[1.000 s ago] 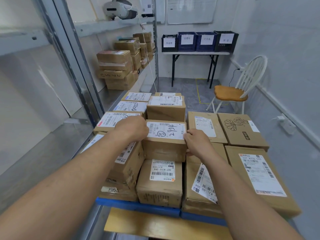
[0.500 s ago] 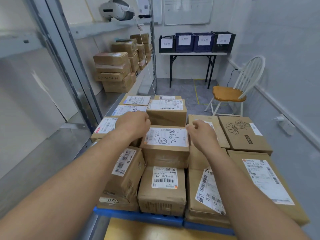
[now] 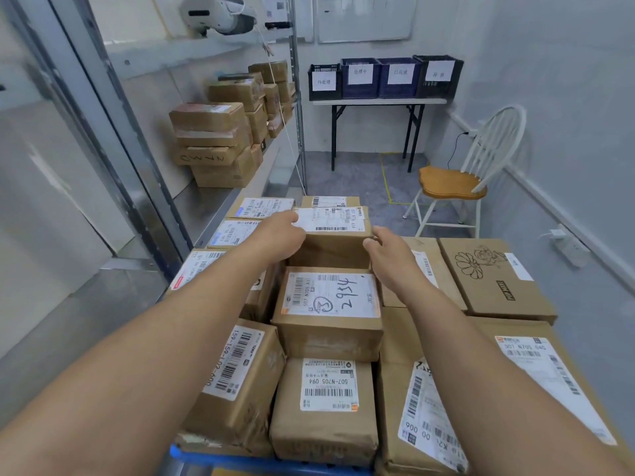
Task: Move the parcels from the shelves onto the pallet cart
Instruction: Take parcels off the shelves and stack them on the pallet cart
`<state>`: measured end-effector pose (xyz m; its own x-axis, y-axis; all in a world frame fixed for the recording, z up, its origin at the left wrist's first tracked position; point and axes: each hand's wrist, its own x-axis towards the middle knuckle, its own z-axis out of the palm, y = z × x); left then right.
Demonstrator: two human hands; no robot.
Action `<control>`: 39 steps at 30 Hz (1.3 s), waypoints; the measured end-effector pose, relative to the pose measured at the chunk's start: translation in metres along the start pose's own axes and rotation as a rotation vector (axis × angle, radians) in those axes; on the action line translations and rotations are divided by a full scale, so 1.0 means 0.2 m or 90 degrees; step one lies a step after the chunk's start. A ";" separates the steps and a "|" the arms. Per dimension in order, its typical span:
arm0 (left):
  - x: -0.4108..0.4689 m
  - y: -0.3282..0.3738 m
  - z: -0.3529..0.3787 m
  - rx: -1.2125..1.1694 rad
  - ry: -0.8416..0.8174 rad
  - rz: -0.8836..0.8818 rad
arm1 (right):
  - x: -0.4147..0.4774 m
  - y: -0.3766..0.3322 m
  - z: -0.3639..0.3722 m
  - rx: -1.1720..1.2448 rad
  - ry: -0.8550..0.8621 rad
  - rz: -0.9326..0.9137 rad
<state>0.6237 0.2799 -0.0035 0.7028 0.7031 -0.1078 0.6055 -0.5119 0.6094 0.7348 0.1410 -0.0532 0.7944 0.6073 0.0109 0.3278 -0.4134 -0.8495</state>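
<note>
Several brown labelled parcels are stacked on the blue pallet cart (image 3: 220,456) in front of me. The parcel marked "2934" (image 3: 330,297) sits on top in the middle, with no hand on it. Behind it stands a taller parcel (image 3: 330,250) with a white label on top. My left hand (image 3: 278,235) touches its near left top corner, fingers relaxed. Beside the same parcel's right edge is my right hand (image 3: 385,250), with fingers loosely bent and nothing held. More parcels (image 3: 213,142) are piled on the metal shelf (image 3: 206,211) at the left.
A white headset (image 3: 216,12) lies on the upper shelf, its cable hanging down. At the back, a folding table (image 3: 378,102) carries several labelled crates. A white chair (image 3: 453,183) stands on the right by the wall. A socket (image 3: 563,242) is low on the right wall.
Both hands have let go of the "2934" parcel, which now rests on the stack, and moved forward to the taller parcel behind it.
</note>
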 end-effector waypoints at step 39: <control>0.58 0.04 0.03 0.024 -0.084 -0.078 | 0.51 -0.01 -0.04 0.120 -0.088 0.150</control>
<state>0.7124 0.3536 -0.0162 0.6647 0.6916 -0.2826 0.7010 -0.4466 0.5560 0.8183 0.1981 -0.0454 0.7560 0.6015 -0.2581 0.0323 -0.4282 -0.9031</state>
